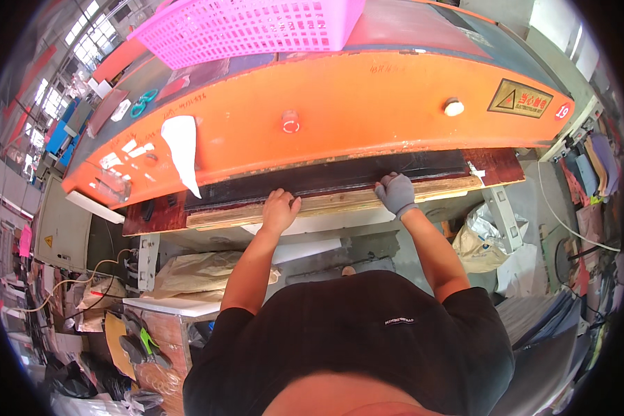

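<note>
A long black sheet (pixel 326 176) lies on a board with a pale wooden front edge (pixel 340 202), under the orange beam of a machine (pixel 367 104). My left hand (pixel 281 210) is bare and rests over the board's front edge, left of the middle. Its fingers reach to the near edge of the black sheet, with the thumb apart on the right side. My right hand (pixel 396 195) wears a grey glove and sits farther right at the same edge. Its fingers are curled in at the sheet, and whatever they grip is hidden.
A pink plastic basket (pixel 256 28) stands on top of the machine. Teal-handled scissors (pixel 143 103) lie to its left. A white piece (pixel 181 149) hangs over the beam's front. Below the board are brown paper (pixel 194 274) and a tan sack (pixel 477 243).
</note>
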The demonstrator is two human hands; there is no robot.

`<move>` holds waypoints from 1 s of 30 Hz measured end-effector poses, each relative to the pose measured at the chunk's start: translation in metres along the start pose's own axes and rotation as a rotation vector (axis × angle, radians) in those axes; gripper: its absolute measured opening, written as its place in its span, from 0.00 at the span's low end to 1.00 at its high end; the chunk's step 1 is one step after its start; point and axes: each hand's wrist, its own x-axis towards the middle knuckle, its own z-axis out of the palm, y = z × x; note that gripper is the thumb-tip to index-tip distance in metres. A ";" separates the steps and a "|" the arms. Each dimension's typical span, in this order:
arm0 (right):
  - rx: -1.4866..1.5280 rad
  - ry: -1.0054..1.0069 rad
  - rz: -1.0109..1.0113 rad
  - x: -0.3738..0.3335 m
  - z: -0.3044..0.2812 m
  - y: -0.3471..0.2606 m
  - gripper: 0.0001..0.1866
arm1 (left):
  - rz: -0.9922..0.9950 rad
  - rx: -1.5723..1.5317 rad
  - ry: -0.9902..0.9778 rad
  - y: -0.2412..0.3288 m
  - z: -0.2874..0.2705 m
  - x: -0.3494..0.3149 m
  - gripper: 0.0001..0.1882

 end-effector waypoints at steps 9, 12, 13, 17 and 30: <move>0.037 0.168 0.007 0.016 -0.002 -0.051 0.09 | 0.041 0.101 -0.085 -0.031 -0.030 0.019 0.14; 0.031 0.188 0.029 0.023 -0.005 -0.082 0.08 | 0.126 0.067 -0.022 -0.050 -0.048 0.018 0.12; 0.036 0.199 0.032 0.024 -0.004 -0.092 0.08 | 0.134 0.061 -0.038 -0.057 -0.053 0.015 0.12; 0.235 0.163 0.100 0.020 -0.001 -0.141 0.06 | 0.169 0.013 0.082 -0.081 -0.085 -0.019 0.10; 0.123 -0.200 0.121 0.097 0.041 -0.320 0.39 | 0.121 0.067 -0.184 -0.081 -0.120 -0.097 0.34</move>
